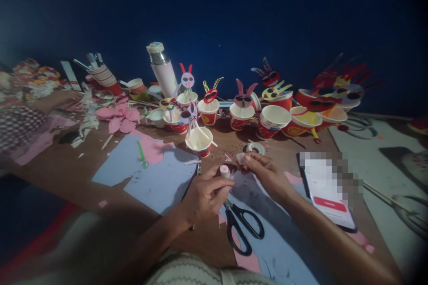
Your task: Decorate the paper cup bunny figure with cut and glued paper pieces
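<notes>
Between the fingers of my left hand [205,193] stands a short white tube with a pinkish round top, which looks like a glue stick [225,171]. Just to its right, my right hand [264,169] pinches a small pale pink piece [240,158]; whether it is paper or a cap is unclear. Black-handled scissors [245,229] lie below my left hand, their blades partly hidden by it. They rest on blue paper [284,240] with pink paper scraps [247,254] beside it. More blue paper [160,178] lies to the left.
Several paper cups [199,140] with cut-paper animal faces [187,79] stand along the back. A thermos flask [163,71] rises behind them. A phone [329,191] lies right, a tape roll [256,148] beyond my right hand. Pink paper petals [125,118] and scraps are at left.
</notes>
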{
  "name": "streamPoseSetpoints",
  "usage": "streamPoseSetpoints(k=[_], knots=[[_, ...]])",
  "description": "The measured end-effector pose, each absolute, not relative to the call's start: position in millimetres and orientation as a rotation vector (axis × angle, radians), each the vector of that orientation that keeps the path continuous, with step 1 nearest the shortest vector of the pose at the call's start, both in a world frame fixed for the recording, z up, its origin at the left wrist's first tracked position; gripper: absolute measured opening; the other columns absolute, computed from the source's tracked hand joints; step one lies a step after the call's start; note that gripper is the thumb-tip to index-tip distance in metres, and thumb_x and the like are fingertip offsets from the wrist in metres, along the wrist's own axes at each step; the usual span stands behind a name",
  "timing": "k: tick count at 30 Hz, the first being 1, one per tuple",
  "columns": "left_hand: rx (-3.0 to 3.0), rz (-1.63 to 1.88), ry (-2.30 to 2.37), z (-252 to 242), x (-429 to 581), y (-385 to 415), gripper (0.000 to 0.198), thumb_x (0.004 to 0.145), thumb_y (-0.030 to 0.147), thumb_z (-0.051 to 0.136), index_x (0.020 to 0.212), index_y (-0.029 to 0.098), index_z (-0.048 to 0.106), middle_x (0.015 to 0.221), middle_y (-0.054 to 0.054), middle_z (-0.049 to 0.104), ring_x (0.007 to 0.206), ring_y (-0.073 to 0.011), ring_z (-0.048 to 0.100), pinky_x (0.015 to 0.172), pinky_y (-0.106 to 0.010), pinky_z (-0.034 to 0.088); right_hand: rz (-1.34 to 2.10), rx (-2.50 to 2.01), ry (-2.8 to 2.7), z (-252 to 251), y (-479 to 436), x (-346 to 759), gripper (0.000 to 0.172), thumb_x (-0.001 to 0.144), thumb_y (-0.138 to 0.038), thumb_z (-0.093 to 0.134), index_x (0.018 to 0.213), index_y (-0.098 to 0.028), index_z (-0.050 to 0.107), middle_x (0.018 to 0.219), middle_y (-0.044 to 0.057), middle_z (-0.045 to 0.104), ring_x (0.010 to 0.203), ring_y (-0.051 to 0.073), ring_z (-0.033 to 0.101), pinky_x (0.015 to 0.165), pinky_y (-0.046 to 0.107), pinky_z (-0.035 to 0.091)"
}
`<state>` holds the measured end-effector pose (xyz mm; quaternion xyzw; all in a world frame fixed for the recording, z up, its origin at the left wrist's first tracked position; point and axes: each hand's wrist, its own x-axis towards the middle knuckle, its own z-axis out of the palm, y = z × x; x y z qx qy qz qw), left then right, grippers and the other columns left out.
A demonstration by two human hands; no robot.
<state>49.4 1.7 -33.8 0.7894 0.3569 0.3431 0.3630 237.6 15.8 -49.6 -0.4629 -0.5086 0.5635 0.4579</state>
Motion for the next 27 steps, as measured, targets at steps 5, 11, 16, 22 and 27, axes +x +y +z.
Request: streamPoseSetpoints(k=[5,11,16,22,27], knots=[[2.070,0.772,0.828,-30.7,57.0,11.8,0.021,0.079,0.014,0.049,0.087,0.016,0.068,0.103,-0.011,0.057,0.090,-0.0179,0.055,0.079,-0.027,0.045,1.522,-0.989,-0.995,-58.7,15.2,235.1,0.024,0.082,-0.040,0.054,0.075,-0.019,0.061,0.072,0.002,0.059,0.067,0.015,0.052,0.063,0.027,0.042],[2.037,0.593,0.744,-26.1,63.1,20.2,0.022,0.079,0.016,0.048,0.086,0.015,0.069,0.084,-0.007,0.054,0.072,-0.0139,0.053,0.064,-0.023,0.043,1.550,-1.041,-0.944,-63.7,12.3,230.4,0.027,0.080,-0.043,0.056,0.089,-0.019,0.063,0.076,0.002,0.062,0.067,0.015,0.055,0.065,0.029,0.045],[1.977,0.600,0.719,-28.6,64.0,22.0,0.022,0.079,0.017,0.048,0.085,0.015,0.069,0.087,-0.008,0.056,0.077,-0.0155,0.054,0.066,-0.024,0.043,1.553,-1.080,-0.984,-65.2,9.1,228.9,0.026,0.080,-0.044,0.056,0.082,-0.019,0.062,0.070,0.000,0.060,0.069,0.016,0.056,0.067,0.029,0.045],[1.878,0.633,0.694,-28.5,61.0,23.8,0.021,0.078,0.016,0.049,0.084,0.018,0.069,0.089,-0.006,0.056,0.076,-0.0144,0.054,0.063,-0.022,0.042,1.542,-1.107,-1.022,-60.5,6.7,230.6,0.024,0.080,-0.044,0.057,0.075,-0.020,0.059,0.067,-0.001,0.057,0.064,0.014,0.053,0.062,0.026,0.043],[1.829,0.582,0.738,-31.6,58.8,24.6,0.021,0.081,0.021,0.049,0.084,0.017,0.069,0.086,-0.006,0.056,0.078,-0.0152,0.054,0.065,-0.023,0.041,1.502,-1.129,-1.086,-55.1,8.8,232.3,0.026,0.076,-0.045,0.060,0.082,-0.020,0.064,0.077,0.001,0.063,0.070,0.014,0.055,0.066,0.026,0.043]])
